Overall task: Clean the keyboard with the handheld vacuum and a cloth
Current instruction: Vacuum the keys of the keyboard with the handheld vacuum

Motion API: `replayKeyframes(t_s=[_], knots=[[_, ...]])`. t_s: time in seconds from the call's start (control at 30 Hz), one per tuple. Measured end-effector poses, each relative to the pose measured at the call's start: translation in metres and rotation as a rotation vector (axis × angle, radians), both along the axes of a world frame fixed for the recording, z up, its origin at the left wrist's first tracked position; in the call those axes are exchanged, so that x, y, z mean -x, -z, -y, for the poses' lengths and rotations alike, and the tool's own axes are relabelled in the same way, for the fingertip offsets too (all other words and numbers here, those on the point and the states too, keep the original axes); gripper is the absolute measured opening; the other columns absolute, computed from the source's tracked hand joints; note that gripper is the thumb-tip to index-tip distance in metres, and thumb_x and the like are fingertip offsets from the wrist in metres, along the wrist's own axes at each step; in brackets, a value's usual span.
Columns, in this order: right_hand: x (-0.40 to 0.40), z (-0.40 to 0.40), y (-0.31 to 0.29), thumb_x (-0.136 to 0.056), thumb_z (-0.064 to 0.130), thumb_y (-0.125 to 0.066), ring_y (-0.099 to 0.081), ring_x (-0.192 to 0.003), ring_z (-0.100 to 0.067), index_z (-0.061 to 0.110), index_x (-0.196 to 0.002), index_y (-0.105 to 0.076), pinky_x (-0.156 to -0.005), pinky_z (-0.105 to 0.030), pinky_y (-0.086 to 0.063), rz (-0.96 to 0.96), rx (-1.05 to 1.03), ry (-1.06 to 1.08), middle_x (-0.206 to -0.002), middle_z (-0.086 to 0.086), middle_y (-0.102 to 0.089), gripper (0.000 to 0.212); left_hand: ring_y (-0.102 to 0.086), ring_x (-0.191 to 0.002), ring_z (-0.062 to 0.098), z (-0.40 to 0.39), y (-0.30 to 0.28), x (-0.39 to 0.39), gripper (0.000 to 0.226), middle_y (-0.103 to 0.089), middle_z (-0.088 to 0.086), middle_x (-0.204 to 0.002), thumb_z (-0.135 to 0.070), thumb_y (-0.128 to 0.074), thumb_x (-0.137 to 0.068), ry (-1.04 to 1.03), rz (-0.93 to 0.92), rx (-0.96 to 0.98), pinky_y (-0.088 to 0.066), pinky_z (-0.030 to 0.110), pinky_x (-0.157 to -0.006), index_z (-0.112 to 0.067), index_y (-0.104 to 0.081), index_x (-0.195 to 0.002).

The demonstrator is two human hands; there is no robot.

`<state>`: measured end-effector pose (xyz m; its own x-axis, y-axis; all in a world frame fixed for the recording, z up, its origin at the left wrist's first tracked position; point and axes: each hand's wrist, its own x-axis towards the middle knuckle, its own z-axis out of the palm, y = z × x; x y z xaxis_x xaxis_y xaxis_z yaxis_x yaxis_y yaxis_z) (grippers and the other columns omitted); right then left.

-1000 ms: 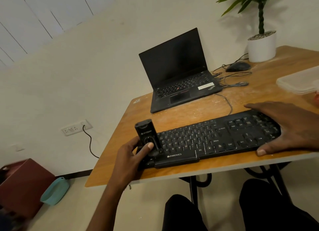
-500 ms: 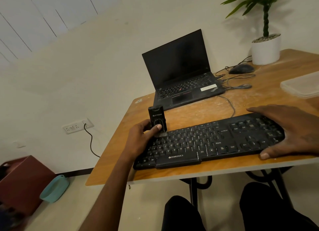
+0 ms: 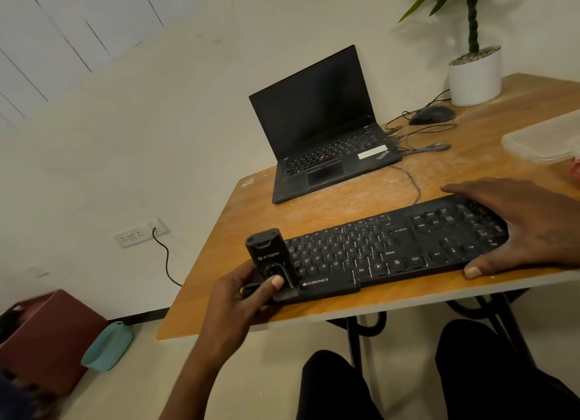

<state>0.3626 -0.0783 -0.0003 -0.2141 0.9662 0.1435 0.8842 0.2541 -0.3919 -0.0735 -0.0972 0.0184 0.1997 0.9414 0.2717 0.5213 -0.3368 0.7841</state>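
Note:
A black keyboard (image 3: 376, 250) lies along the front edge of the wooden table (image 3: 314, 206). My left hand (image 3: 241, 297) grips a small black handheld vacuum (image 3: 270, 256), held upright with its brush end down on the keyboard's near left corner and my thumb on its front. My right hand (image 3: 521, 228) lies flat with spread fingers over the keyboard's right end, thumb at the front edge. No cloth is in view.
An open black laptop (image 3: 323, 137) stands behind the keyboard, with a black mouse (image 3: 431, 114) and cables to its right. A white plant pot (image 3: 475, 77) is at the back right, a clear plastic lid (image 3: 546, 140) at the right edge. My knees show under the table.
My left hand has drawn the vacuum from the keyboard's upper left rows back down to its near left corner. My right hand has stayed on the keyboard's right end.

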Motion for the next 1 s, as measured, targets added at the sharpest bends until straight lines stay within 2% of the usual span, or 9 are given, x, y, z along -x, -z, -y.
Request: replayKeyframes(t_s=[0.13,0.3,0.4,0.5,0.63,0.7,0.83,0.9,1.0], knots=[[-0.001,-0.002,0.001,-0.036,0.104,-0.062,-0.037,-0.134,-0.01,0.074,-0.136,0.0,-0.112,-0.039,-0.032,0.005,-0.007,0.013,-0.154,0.016,-0.038,0.121,-0.073,-0.095,0.002,-0.009,-0.005,-0.01,0.034,-0.078,-0.013,-0.105,-0.028,-0.069,-0.089,0.011,-0.033,-0.05,-0.053,0.01,-0.074,-0.015,-0.072,-0.12],[-0.002,0.001,0.0,-0.038,0.104,-0.061,-0.023,-0.123,0.005,0.07,-0.139,-0.003,-0.11,-0.032,-0.028,0.006,0.001,0.012,-0.154,0.018,-0.034,0.122,-0.072,-0.092,0.002,-0.062,-0.007,-0.019,0.029,-0.076,-0.009,-0.105,-0.029,-0.07,-0.097,-0.009,-0.132,-0.062,-0.055,0.013,-0.074,-0.019,-0.067,-0.124],[-0.001,0.002,-0.001,-0.038,0.105,-0.059,-0.023,-0.123,0.004,0.065,-0.144,-0.003,-0.11,-0.032,-0.027,0.01,0.013,0.008,-0.153,0.019,-0.034,0.126,-0.069,-0.094,-0.002,-0.09,-0.012,-0.025,0.026,-0.072,-0.014,-0.113,-0.036,-0.069,-0.098,-0.031,-0.224,-0.085,-0.051,0.013,-0.074,-0.03,-0.063,-0.122],[-0.001,0.001,0.0,-0.038,0.105,-0.059,-0.03,-0.13,-0.002,0.067,-0.142,-0.001,-0.111,-0.033,-0.027,0.016,0.01,0.001,-0.155,0.018,-0.033,0.124,-0.067,-0.101,0.0,-0.105,-0.015,-0.027,0.029,-0.069,-0.016,-0.116,-0.04,-0.069,-0.098,-0.051,-0.283,-0.086,-0.052,0.024,-0.084,-0.036,-0.058,-0.124],[-0.002,0.003,0.0,-0.038,0.105,-0.059,-0.031,-0.132,-0.004,0.057,-0.151,-0.009,-0.111,-0.033,-0.028,0.008,-0.003,-0.001,-0.154,0.018,-0.034,0.133,-0.069,-0.097,-0.002,-0.084,-0.013,-0.027,0.034,-0.072,-0.016,-0.113,-0.037,-0.07,-0.096,0.005,-0.242,-0.084,-0.053,0.014,-0.077,-0.03,-0.061,-0.128],[-0.002,0.003,0.0,-0.039,0.105,-0.059,-0.028,-0.131,-0.001,0.055,-0.153,-0.008,-0.112,-0.033,-0.028,0.011,0.002,-0.008,-0.154,0.021,-0.032,0.134,-0.072,-0.097,0.004,-0.061,-0.012,-0.02,0.039,-0.076,-0.011,-0.107,-0.04,-0.07,-0.091,0.022,-0.174,-0.054,-0.057,0.019,-0.077,-0.027,-0.064,-0.127],[-0.001,0.002,-0.001,-0.04,0.104,-0.06,-0.021,-0.123,0.006,0.055,-0.153,-0.008,-0.108,-0.029,-0.026,0.011,0.002,-0.023,-0.15,0.023,-0.033,0.133,-0.074,-0.095,0.025,-0.021,-0.005,-0.003,0.032,-0.076,0.009,-0.104,-0.037,-0.074,-0.093,0.033,-0.081,-0.006,-0.062,0.041,-0.083,-0.026,-0.069,-0.123],[-0.001,0.001,-0.001,-0.04,0.104,-0.06,-0.021,-0.121,0.007,0.058,-0.151,-0.008,-0.106,-0.028,-0.026,0.017,-0.004,-0.019,-0.15,0.022,-0.033,0.132,-0.073,-0.099,0.029,-0.012,-0.004,-0.001,0.033,-0.075,0.015,-0.106,-0.034,-0.076,-0.094,0.042,-0.019,0.031,-0.061,0.044,-0.088,-0.024,-0.07,-0.126],[-0.002,-0.001,0.0,-0.039,0.104,-0.06,-0.023,-0.122,0.005,0.067,-0.143,-0.002,-0.107,-0.029,-0.026,0.02,-0.005,-0.007,-0.152,0.02,-0.034,0.125,-0.072,-0.098,0.028,-0.016,-0.005,-0.004,0.038,-0.075,0.014,-0.106,-0.043,-0.077,-0.093,0.047,-0.044,0.008,-0.061,0.041,-0.086,-0.029,-0.069,-0.127]])
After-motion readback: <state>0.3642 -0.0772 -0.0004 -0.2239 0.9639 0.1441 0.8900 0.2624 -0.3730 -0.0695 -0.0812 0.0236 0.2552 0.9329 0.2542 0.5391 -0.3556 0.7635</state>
